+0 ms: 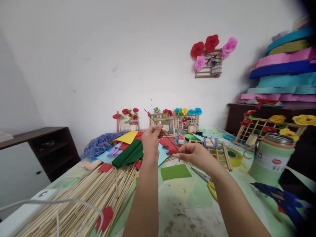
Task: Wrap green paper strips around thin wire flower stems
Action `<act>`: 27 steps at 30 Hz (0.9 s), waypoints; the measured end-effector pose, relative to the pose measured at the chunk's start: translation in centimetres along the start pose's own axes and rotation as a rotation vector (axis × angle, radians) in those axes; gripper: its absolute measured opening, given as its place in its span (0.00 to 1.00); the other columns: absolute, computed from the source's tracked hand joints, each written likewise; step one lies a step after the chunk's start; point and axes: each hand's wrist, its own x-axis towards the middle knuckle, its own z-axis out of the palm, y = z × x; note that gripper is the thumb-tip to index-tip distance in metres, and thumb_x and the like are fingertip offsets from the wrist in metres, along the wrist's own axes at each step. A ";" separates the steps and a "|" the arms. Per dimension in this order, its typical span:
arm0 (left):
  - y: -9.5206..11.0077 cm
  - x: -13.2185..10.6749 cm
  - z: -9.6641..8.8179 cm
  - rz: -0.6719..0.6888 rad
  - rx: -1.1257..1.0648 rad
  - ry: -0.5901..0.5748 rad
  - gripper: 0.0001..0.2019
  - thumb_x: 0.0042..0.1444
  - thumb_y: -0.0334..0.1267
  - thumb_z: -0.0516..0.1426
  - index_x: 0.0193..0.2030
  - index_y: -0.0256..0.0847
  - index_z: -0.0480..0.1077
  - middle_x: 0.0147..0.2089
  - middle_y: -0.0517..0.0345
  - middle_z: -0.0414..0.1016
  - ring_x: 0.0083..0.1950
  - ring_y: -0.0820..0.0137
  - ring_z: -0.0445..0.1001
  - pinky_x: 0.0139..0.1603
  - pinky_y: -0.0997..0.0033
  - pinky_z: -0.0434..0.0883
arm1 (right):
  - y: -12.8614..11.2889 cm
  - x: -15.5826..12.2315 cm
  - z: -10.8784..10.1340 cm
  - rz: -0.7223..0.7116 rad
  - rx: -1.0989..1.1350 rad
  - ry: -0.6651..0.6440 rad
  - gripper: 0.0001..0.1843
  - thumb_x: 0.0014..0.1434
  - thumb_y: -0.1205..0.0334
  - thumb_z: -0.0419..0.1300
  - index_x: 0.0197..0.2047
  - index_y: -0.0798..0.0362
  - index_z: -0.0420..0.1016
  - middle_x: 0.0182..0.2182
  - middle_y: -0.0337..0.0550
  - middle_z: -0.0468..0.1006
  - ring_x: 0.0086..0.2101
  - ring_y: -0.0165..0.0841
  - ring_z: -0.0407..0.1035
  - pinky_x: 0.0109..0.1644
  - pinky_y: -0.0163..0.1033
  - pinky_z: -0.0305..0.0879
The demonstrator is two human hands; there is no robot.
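Observation:
A thin dark green wire [170, 138] slants down from upper left to lower right, held up above the table. My left hand [151, 140] pinches it between thumb and fingertips, with one end sticking out past the fingers. Near the lower end, my right hand [195, 156] is closed on the same wire. Below the hands lies a rectangle of green crepe paper [176, 172]. Scissors with yellow handles [211, 190] rest just right of that paper, partly behind my right forearm.
Many bamboo sticks [81, 194] cover the left side, near a white power strip [27, 210]. Colored paper [129, 153] and blue yarn [101, 144] lie behind. At right are a blue glue gun [281, 199], a green jar [271, 161] and a stick frame with flowers [254, 131].

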 end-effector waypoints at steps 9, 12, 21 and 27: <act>-0.1 0.4 -0.4 0.004 -0.039 0.038 0.20 0.33 0.48 0.69 0.26 0.33 0.72 0.21 0.59 0.73 0.23 0.78 0.69 0.25 0.81 0.63 | -0.1 0.5 0.2 -0.094 0.038 0.114 0.17 0.45 0.49 0.65 0.20 0.54 0.68 0.17 0.39 0.73 0.18 0.26 0.57 0.23 0.34 0.51; 0.0 0.4 -0.4 0.026 -0.075 0.057 0.20 0.32 0.48 0.69 0.26 0.33 0.72 0.21 0.59 0.73 0.22 0.78 0.69 0.25 0.80 0.63 | 0.2 0.4 0.1 -0.116 0.022 0.066 0.17 0.49 0.49 0.63 0.22 0.54 0.69 0.17 0.40 0.74 0.19 0.27 0.59 0.25 0.35 0.52; 0.7 -0.1 -0.3 0.039 -0.136 0.116 0.20 0.32 0.46 0.70 0.26 0.33 0.72 0.20 0.61 0.72 0.22 0.80 0.67 0.25 0.81 0.63 | -0.1 0.3 0.0 -0.098 -0.007 -0.019 0.15 0.52 0.53 0.62 0.21 0.54 0.68 0.18 0.39 0.73 0.21 0.27 0.61 0.27 0.35 0.54; 1.0 0.2 -0.9 0.121 -0.204 0.246 0.22 0.33 0.48 0.70 0.29 0.34 0.71 0.23 0.63 0.72 0.24 0.81 0.68 0.27 0.82 0.62 | 0.2 0.2 -0.8 -0.051 -0.027 0.039 0.15 0.49 0.51 0.65 0.28 0.55 0.74 0.20 0.40 0.76 0.20 0.26 0.60 0.25 0.33 0.51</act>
